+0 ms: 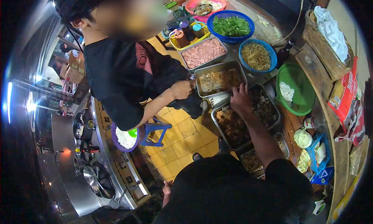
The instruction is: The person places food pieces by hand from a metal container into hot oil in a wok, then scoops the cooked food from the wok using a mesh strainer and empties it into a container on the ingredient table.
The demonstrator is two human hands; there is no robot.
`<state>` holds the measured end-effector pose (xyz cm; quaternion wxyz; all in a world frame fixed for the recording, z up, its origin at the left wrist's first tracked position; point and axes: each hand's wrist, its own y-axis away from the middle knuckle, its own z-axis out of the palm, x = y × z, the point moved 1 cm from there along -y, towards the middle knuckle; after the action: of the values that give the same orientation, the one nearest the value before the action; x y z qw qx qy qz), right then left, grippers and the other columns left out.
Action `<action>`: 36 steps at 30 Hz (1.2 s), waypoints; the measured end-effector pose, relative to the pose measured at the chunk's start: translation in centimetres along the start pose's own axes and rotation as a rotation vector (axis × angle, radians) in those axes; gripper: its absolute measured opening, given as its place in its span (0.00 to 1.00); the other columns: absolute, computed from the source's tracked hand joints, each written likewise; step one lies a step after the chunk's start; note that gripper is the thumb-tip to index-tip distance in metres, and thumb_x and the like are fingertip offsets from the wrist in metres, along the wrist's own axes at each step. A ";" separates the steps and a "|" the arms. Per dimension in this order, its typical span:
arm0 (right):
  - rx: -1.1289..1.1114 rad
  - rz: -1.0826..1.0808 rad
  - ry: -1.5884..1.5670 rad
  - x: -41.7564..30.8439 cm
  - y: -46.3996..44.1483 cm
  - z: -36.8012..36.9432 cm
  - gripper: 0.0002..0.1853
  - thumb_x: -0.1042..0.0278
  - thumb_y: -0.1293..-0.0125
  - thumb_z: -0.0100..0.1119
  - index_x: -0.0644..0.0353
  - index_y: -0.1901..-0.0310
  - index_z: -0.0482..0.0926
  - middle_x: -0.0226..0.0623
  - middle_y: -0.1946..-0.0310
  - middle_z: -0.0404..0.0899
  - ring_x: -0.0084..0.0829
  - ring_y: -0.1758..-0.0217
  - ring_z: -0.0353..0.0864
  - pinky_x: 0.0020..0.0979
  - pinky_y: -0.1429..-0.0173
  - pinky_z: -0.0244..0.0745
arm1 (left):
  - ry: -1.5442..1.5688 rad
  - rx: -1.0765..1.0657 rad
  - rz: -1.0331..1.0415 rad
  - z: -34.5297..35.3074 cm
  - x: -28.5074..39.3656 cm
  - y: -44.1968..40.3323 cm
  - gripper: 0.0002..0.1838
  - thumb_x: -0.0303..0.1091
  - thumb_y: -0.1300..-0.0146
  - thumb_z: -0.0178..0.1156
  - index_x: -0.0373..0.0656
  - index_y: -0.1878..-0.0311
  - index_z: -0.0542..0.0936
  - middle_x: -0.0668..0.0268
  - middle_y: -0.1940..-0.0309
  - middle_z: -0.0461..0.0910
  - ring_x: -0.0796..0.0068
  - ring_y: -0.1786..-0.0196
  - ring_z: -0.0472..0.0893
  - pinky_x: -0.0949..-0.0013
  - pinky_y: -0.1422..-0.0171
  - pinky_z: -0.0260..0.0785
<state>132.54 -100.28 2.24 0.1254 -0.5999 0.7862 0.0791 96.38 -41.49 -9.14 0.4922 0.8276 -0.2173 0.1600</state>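
Note:
My right hand [241,99] reaches forward with its fingers over the near right corner of a metal tray [202,92], closed on the rim. Brownish, saucy food [219,81] covers part of that tray's bottom. Beneath my right forearm sits a larger metal tray [215,125] of dark cooked food, with reddish pieces on one side. My left hand [167,190] hangs low at my side with nothing in it, its fingers slightly apart. Across from me a person's hand [183,89] is beside the left edge of the saucy tray; its grip is unclear.
Around the trays stand chopped pink meat [204,53], a blue basin of greens [232,26], a bowl of noodles [255,57] and a green basket [307,95]. A blue stool [157,132] and a rice tub [125,140] stand left, beside the stove [83,185].

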 end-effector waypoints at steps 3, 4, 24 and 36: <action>0.044 -0.095 0.055 -1.1 -0.4 -0.8 0.21 0.65 0.38 0.53 0.57 0.43 0.75 0.56 0.33 0.63 0.55 0.25 0.54 0.64 0.27 0.50 | -0.114 0.031 0.056 -0.2 0.0 -0.2 0.42 0.66 0.26 0.29 0.39 0.44 0.82 0.57 0.55 0.84 0.71 0.59 0.80 0.70 0.49 0.70; 0.041 -0.152 0.073 -1.3 -0.7 -1.0 0.17 0.66 0.38 0.52 0.57 0.48 0.77 0.55 0.35 0.66 0.54 0.26 0.57 0.68 0.28 0.49 | -0.205 0.057 0.138 -0.4 -1.6 -1.5 0.42 0.66 0.26 0.30 0.38 0.43 0.81 0.56 0.53 0.84 0.70 0.56 0.81 0.70 0.47 0.70; 0.244 -0.365 -0.324 1.9 -4.9 0.9 0.06 0.78 0.54 0.52 0.60 0.70 0.73 0.48 0.65 0.77 0.53 0.51 0.74 0.52 0.50 0.70 | 0.286 -0.032 -0.055 1.7 8.1 8.2 0.40 0.69 0.28 0.32 0.41 0.38 0.72 0.60 0.48 0.80 0.63 0.60 0.79 0.63 0.60 0.69; 0.266 -0.457 -0.350 2.9 2.3 -5.3 0.11 0.79 0.55 0.53 0.62 0.66 0.77 0.50 0.57 0.79 0.54 0.46 0.76 0.49 0.44 0.73 | 0.516 -0.317 0.228 7.3 20.8 9.9 0.27 0.57 0.24 0.39 0.41 0.49 0.75 0.63 0.59 0.80 0.68 0.60 0.79 0.64 0.56 0.72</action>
<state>129.09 -103.79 6.37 0.3507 -0.7168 0.6008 0.0475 109.38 -56.31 4.75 0.6328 0.6431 -0.1989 0.3826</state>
